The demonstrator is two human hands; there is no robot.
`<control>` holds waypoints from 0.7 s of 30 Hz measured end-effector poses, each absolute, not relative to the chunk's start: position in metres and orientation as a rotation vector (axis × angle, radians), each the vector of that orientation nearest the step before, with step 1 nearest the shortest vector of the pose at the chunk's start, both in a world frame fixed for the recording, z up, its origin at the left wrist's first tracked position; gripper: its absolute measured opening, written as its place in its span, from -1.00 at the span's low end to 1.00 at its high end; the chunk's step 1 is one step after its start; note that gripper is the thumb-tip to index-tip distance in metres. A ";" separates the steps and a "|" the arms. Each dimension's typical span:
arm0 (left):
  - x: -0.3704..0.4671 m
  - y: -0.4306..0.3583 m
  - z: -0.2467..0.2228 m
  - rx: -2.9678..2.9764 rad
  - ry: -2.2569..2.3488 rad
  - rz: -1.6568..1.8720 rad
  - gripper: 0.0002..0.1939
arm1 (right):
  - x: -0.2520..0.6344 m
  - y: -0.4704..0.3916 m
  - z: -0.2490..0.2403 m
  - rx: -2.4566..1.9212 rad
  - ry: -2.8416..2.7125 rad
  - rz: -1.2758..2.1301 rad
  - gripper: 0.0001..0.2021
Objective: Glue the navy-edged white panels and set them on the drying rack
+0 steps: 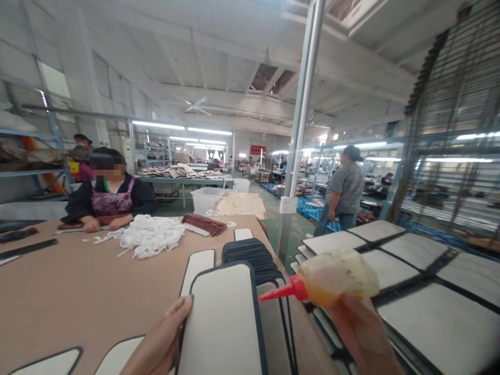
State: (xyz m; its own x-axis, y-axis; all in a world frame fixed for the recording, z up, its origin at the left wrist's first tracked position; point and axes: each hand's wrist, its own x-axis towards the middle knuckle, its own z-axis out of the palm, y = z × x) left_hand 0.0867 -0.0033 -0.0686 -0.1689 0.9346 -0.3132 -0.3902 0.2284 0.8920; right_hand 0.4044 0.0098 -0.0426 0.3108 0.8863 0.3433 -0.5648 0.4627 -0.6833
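My left hand (pixel 166 336) grips the left edge of a flat cream panel (pixel 222 317) with a dark edging and rounded corners, tilted up above the table. In my right hand (pixel 361 330) is a squeeze bottle (pixel 338 276) of translucent plastic with yellowish liquid inside. The bottle lies sideways, its red nozzle (pixel 281 290) pointing left close to the panel's right edge. Whether the tip touches the panel I cannot tell. Behind the panel stands a row of similar dark-edged pieces (pixel 250 255). Another cream panel (pixel 199 263) lies just to the left.
White strips (pixel 152 234) lie heaped on the brown table (pixel 117 291), beside a reddish-brown bundle (pixel 205 224). Across the table sits a co-worker (pixel 113 192). Stacked cream panels (pixel 441 312) stand at right. A metal post (pixel 299 130) rises beyond the table; another person (pixel 346 182) stands past it.
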 end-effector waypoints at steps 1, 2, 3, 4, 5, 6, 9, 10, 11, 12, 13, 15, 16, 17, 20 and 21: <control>0.088 -0.006 -0.074 0.584 1.187 1.270 -0.86 | 0.406 0.013 -0.044 -0.483 -0.763 0.993 -0.28; 0.088 -0.009 -0.079 0.561 1.170 1.230 -0.86 | 0.408 0.015 -0.045 -0.470 -0.767 0.979 -0.29; 0.087 -0.010 -0.083 0.544 1.158 1.192 -0.84 | 0.410 0.018 -0.046 -0.454 -0.778 0.969 -0.30; 0.085 -0.010 -0.085 0.534 1.151 1.159 -0.79 | 0.412 0.021 -0.046 -0.441 -0.792 0.956 -0.31; 0.083 -0.010 -0.087 0.529 1.150 1.130 -0.73 | 0.414 0.024 -0.046 -0.434 -0.807 0.943 -0.32; 0.081 -0.009 -0.087 0.531 1.150 1.110 -0.66 | 0.416 0.027 -0.045 -0.436 -0.829 0.930 -0.33; 0.077 -0.006 -0.087 0.551 1.147 1.097 -0.49 | 0.419 0.035 -0.037 -0.464 -0.914 0.914 -0.37; 0.076 -0.005 -0.087 0.561 1.140 1.100 -0.45 | 0.420 0.038 -0.033 -0.472 -0.942 0.917 -0.37; 0.077 -0.004 -0.087 0.568 1.137 1.097 -0.43 | 0.420 0.041 -0.030 -0.476 -0.966 0.924 -0.38; 0.078 -0.004 -0.086 0.571 1.132 1.093 -0.42 | 0.421 0.044 -0.028 -0.477 -0.988 0.931 -0.38; 0.079 -0.004 -0.085 0.567 1.131 1.096 -0.43 | 0.421 0.046 -0.025 -0.477 -1.010 0.941 -0.39; 0.082 -0.005 -0.084 0.543 1.135 1.115 -0.48 | 0.422 0.052 -0.022 -0.476 -1.052 0.956 -0.41; 0.083 -0.005 -0.083 0.532 1.132 1.128 -0.51 | 0.422 0.054 -0.021 -0.475 -1.070 0.960 -0.41; 0.085 -0.005 -0.082 0.524 1.127 1.141 -0.53 | 0.422 0.056 -0.020 -0.476 -1.084 0.962 -0.42; 0.089 -0.005 -0.078 0.505 1.139 1.170 -0.57 | 0.420 0.061 -0.015 -0.477 -1.109 0.961 -0.43; 0.090 -0.004 -0.077 0.492 1.157 1.186 -0.60 | 0.420 0.062 -0.013 -0.475 -1.112 0.959 -0.44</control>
State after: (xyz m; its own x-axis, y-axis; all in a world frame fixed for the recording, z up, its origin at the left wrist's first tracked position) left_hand 0.0898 -0.0044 -0.0765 -0.0632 0.8981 -0.4352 -0.4573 0.3616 0.8125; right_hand 0.4196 0.0625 -0.0127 0.1196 0.8366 0.5346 -0.4051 0.5327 -0.7431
